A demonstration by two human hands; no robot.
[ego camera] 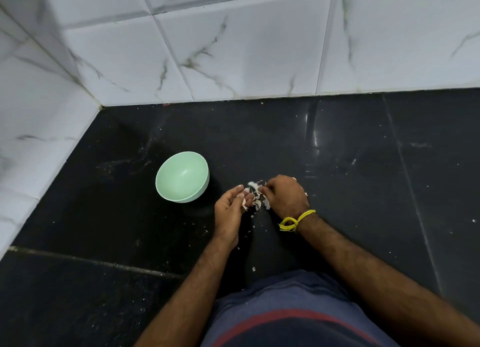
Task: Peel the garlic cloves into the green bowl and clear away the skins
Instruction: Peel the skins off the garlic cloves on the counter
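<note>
Looking down from the head camera, I see both hands meeting over the black surface (337, 190), just to the right of the green bowl (182, 176), which looks empty from here. My left hand (230, 211) lies palm up, fingers loosely cupped, with pale bits of skin resting on the fingers; I read that as a makeshift tray, held low so that loose flakes land in it instead of scattering. My right hand (284, 194), the one with the yellow thread (296, 220) tied at the wrist, has its fingers curled and pressed together on something pale at their tips, probably a piece of skin or a clove, though I cannot tell which. Between the two hands sits a small heap of garlic skins (258, 197), some on the stone, some against my left fingers. Whether whole cloves are mixed in, I cannot make out. More flecks trail back toward my body. The bowl stands close by on the left, near enough, I judge, that a peeled clove can be dropped in without shifting my stance, yet clear of the heap so that skins stay out of it. With nothing visible in the bowl, peeling seems at an early stage, unless this is gathering of skins. White marbled wall tiles (233, 48) close off the corner behind.
</note>
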